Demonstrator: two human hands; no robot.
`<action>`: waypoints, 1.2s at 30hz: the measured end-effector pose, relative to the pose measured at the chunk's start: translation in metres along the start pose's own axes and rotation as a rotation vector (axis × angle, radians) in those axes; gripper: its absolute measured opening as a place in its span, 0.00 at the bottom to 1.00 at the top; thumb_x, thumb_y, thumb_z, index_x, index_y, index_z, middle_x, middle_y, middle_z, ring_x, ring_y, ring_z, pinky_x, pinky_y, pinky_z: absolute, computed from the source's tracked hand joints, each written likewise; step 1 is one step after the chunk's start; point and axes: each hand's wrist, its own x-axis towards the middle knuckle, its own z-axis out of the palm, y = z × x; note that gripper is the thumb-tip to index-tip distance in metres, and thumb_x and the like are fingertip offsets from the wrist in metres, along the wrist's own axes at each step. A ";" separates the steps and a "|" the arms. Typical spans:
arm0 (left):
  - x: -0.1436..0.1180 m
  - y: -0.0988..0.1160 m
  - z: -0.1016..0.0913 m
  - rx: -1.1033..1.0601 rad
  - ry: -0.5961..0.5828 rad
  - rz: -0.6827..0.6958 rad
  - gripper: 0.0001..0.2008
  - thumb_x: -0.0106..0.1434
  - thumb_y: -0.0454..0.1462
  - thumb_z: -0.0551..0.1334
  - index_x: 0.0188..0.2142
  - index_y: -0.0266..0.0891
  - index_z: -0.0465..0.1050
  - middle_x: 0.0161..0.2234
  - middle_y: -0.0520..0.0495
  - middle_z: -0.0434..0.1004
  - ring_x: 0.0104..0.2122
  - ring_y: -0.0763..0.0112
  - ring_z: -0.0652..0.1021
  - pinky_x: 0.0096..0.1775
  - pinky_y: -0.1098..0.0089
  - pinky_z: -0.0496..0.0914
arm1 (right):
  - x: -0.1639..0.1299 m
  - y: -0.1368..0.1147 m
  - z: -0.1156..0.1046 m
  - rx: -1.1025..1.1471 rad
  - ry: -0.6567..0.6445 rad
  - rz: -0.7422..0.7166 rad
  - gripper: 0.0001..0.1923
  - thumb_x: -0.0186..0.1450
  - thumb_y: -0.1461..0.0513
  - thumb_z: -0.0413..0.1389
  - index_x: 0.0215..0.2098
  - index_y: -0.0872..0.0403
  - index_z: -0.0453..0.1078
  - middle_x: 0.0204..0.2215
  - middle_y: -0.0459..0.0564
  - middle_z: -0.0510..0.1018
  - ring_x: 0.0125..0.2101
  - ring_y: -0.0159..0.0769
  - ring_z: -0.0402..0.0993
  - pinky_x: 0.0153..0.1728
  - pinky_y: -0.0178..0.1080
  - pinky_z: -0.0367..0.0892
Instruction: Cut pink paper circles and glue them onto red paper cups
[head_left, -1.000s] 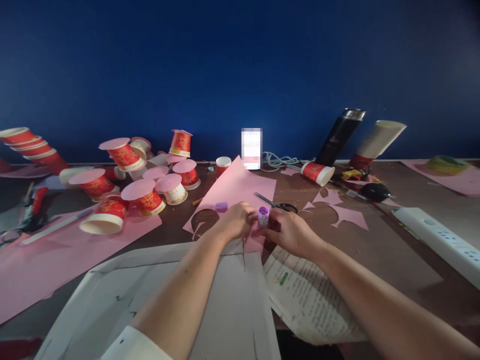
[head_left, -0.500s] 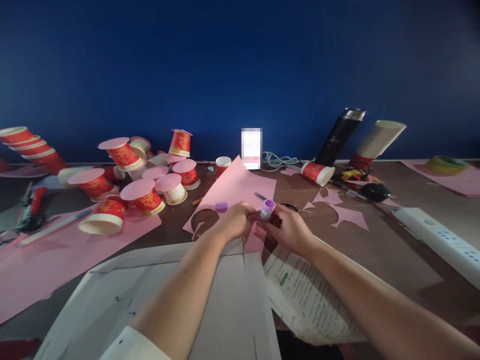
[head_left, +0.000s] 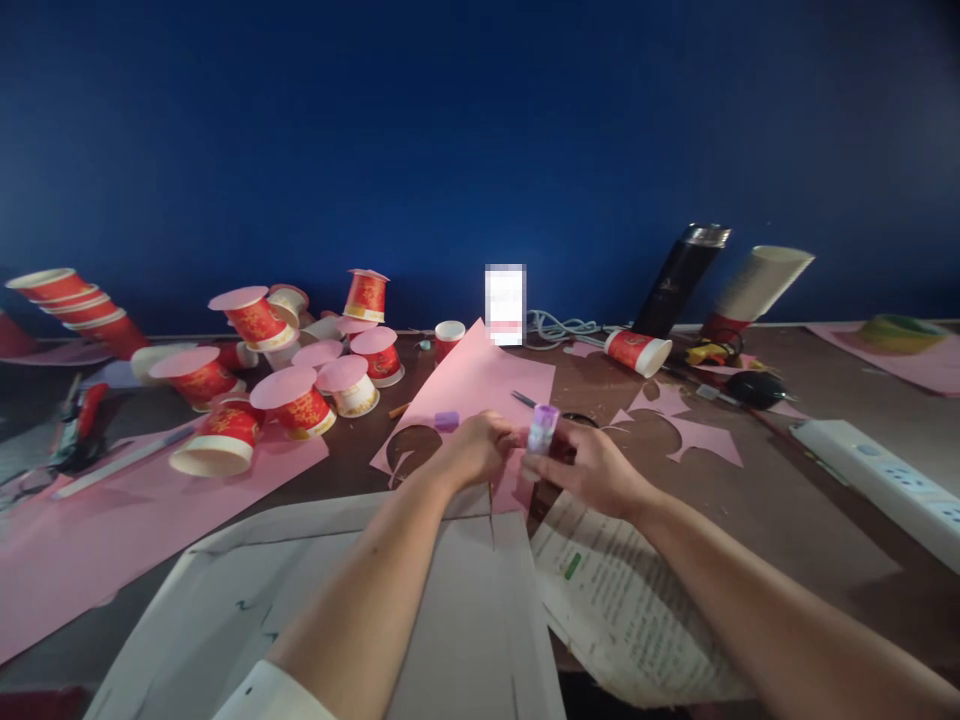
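Right hand (head_left: 600, 468): your fingers grip the purple tube, thumb on the near side, the hand on its right
Purple tube (head_left: 544, 425): nearly upright, top leaning a little to the right, between your hands and in front of the scissors; it looks like a glue stick, and its label is too blurred to read
Left hand (head_left: 480, 450): your fingers curl together just beside the tube; something pinkish shows between the hands, but I cannot tell whether you pinch it
Tube step: you seem to be readying or applying glue, judging by the tube in hand and the purple cap (head_left: 447, 421) lying apart from it
Next with the tube: the move probably calls for a steady left hand and a controlled turn or stroke of the right wrist
Pink sheet (head_left: 517, 375): it lies on the surface (head_left: 765, 510) beyond your hands, with a round gap cut near its left edge
Scissors (head_left: 523, 399): partly hidden behind the tube and your right hand
Printed page (head_left: 622, 610): rows of text under your right forearm, too blurred to read, with one green mark
Red cup (head_left: 637, 352): on its side, gold ornament, no legible word
Black flask (head_left: 679, 285): a small pale mark, unreadable
Bright screen (head_left: 505, 300): pixelated, nothing legible
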 end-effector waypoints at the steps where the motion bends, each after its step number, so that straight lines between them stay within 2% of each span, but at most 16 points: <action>1: 0.000 0.000 0.000 -0.014 0.003 -0.005 0.15 0.64 0.40 0.54 0.26 0.37 0.74 0.29 0.46 0.73 0.30 0.67 0.73 0.33 0.69 0.65 | 0.001 0.000 -0.001 0.158 0.034 0.011 0.14 0.59 0.51 0.60 0.36 0.52 0.73 0.27 0.46 0.76 0.26 0.34 0.69 0.27 0.36 0.60; 3: -0.001 0.002 -0.001 -0.051 0.071 0.021 0.15 0.65 0.44 0.55 0.35 0.37 0.76 0.36 0.45 0.77 0.35 0.65 0.75 0.36 0.69 0.68 | 0.003 0.003 -0.004 0.439 0.129 0.024 0.14 0.60 0.51 0.60 0.37 0.52 0.72 0.28 0.46 0.76 0.26 0.33 0.69 0.27 0.35 0.61; 6: -0.003 0.003 -0.011 -0.077 0.353 0.031 0.18 0.66 0.47 0.54 0.46 0.39 0.74 0.45 0.43 0.77 0.43 0.64 0.75 0.45 0.69 0.68 | 0.007 0.008 -0.006 0.662 0.250 0.032 0.13 0.59 0.52 0.62 0.36 0.52 0.72 0.28 0.45 0.76 0.26 0.31 0.68 0.28 0.35 0.62; 8: -0.007 0.002 -0.020 -0.029 0.536 -0.035 0.19 0.67 0.46 0.52 0.47 0.39 0.74 0.44 0.43 0.77 0.41 0.66 0.76 0.45 0.70 0.68 | 0.009 0.010 -0.006 0.731 0.283 0.040 0.13 0.58 0.53 0.63 0.37 0.52 0.72 0.29 0.45 0.76 0.26 0.30 0.67 0.29 0.35 0.62; 10: -0.012 0.000 -0.030 0.112 0.594 -0.080 0.17 0.67 0.44 0.53 0.46 0.38 0.74 0.41 0.43 0.77 0.38 0.66 0.75 0.44 0.69 0.68 | 0.009 0.010 -0.006 0.766 0.290 0.046 0.13 0.58 0.54 0.64 0.36 0.52 0.72 0.30 0.45 0.76 0.26 0.29 0.67 0.29 0.34 0.62; 12: -0.016 -0.002 -0.035 0.276 0.523 -0.116 0.15 0.64 0.39 0.55 0.45 0.37 0.75 0.43 0.42 0.77 0.42 0.61 0.74 0.48 0.65 0.65 | 0.009 0.008 -0.006 0.773 0.287 0.055 0.13 0.57 0.54 0.64 0.36 0.52 0.72 0.30 0.44 0.76 0.26 0.29 0.67 0.29 0.34 0.62; 15: -0.020 -0.008 -0.035 0.465 0.355 -0.216 0.17 0.60 0.34 0.57 0.48 0.36 0.73 0.48 0.38 0.75 0.48 0.52 0.71 0.50 0.59 0.63 | 0.008 0.004 -0.005 0.768 0.278 0.072 0.14 0.57 0.54 0.64 0.37 0.53 0.72 0.30 0.45 0.76 0.27 0.29 0.67 0.30 0.34 0.62; 19: -0.020 -0.014 -0.030 0.584 0.149 -0.328 0.13 0.56 0.30 0.56 0.40 0.36 0.75 0.43 0.36 0.76 0.45 0.51 0.73 0.48 0.58 0.64 | 0.007 0.002 -0.005 0.760 0.264 0.072 0.15 0.57 0.53 0.64 0.36 0.54 0.72 0.26 0.44 0.74 0.25 0.28 0.65 0.29 0.33 0.62; 21: -0.018 -0.015 -0.029 0.584 0.113 -0.374 0.12 0.57 0.31 0.56 0.38 0.37 0.75 0.42 0.38 0.76 0.43 0.54 0.75 0.46 0.60 0.65 | 0.007 0.003 -0.004 0.765 0.254 0.050 0.15 0.56 0.53 0.65 0.36 0.55 0.71 0.25 0.43 0.73 0.24 0.27 0.65 0.28 0.33 0.61; 24: -0.014 -0.014 -0.027 0.547 0.158 -0.413 0.08 0.59 0.35 0.57 0.35 0.37 0.75 0.40 0.39 0.76 0.41 0.58 0.76 0.43 0.65 0.66 | 0.009 0.006 -0.002 0.782 0.256 0.036 0.17 0.55 0.53 0.66 0.35 0.55 0.71 0.24 0.44 0.75 0.24 0.28 0.66 0.27 0.33 0.62; 26: -0.012 -0.013 -0.024 0.439 0.238 -0.340 0.08 0.60 0.37 0.58 0.36 0.38 0.74 0.39 0.41 0.76 0.40 0.62 0.76 0.41 0.67 0.67 | 0.010 0.007 0.000 0.801 0.259 0.040 0.18 0.53 0.54 0.67 0.36 0.55 0.72 0.26 0.45 0.76 0.25 0.29 0.68 0.27 0.34 0.63; 28: -0.011 -0.011 -0.020 0.265 0.301 -0.184 0.09 0.60 0.38 0.60 0.39 0.39 0.74 0.40 0.45 0.76 0.39 0.66 0.76 0.41 0.70 0.68 | 0.011 0.007 0.003 0.816 0.264 0.028 0.20 0.52 0.55 0.68 0.38 0.55 0.73 0.29 0.46 0.78 0.26 0.30 0.70 0.28 0.34 0.64; 31: -0.010 -0.007 -0.013 0.067 0.298 0.026 0.10 0.61 0.38 0.61 0.43 0.41 0.72 0.40 0.48 0.75 0.36 0.70 0.75 0.39 0.71 0.68 | 0.011 0.005 0.005 0.807 0.286 -0.020 0.20 0.50 0.56 0.69 0.38 0.54 0.74 0.30 0.46 0.78 0.27 0.31 0.71 0.30 0.36 0.66; 36: -0.012 -0.001 -0.011 -0.013 0.243 0.096 0.11 0.61 0.36 0.61 0.44 0.41 0.72 0.39 0.49 0.74 0.35 0.71 0.75 0.39 0.70 0.69 | 0.010 0.003 0.007 0.757 0.265 -0.075 0.18 0.51 0.57 0.68 0.38 0.53 0.74 0.30 0.44 0.78 0.32 0.33 0.74 0.37 0.37 0.68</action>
